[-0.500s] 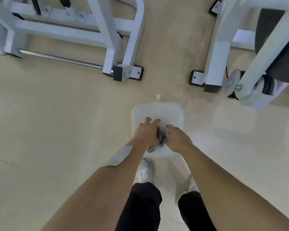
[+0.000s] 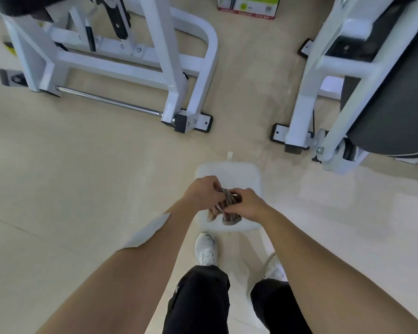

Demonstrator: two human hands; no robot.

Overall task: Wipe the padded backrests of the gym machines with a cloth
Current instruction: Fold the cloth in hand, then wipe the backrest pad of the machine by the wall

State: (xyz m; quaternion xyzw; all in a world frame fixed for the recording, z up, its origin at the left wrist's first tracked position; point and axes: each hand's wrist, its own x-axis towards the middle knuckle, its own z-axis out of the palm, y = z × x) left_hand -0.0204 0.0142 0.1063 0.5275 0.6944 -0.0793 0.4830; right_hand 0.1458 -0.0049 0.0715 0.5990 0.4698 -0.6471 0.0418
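A small brown cloth with pale stripes (image 2: 228, 206) is bunched between both hands, just above a white rounded pad (image 2: 229, 174) that lies on the floor in front of my feet. My left hand (image 2: 203, 194) grips the cloth's left side with curled fingers. My right hand (image 2: 245, 204) pinches its right side. A dark padded backrest (image 2: 393, 97) belongs to the white gym machine at the right edge. Another dark pad (image 2: 22, 6) shows at the top left, mostly cut off.
A white machine frame (image 2: 169, 68) with a chrome bar (image 2: 106, 100) stands at the upper left, its black foot plate (image 2: 203, 124) near the middle. The right machine's foot (image 2: 282, 136) and roller (image 2: 323, 150) sit close to the pad. A colourful box (image 2: 249, 8) rests by the far wall.
Both hands have lifted slightly off the white pad with the cloth gathered between them. The view has tilted up, showing more of both machines.
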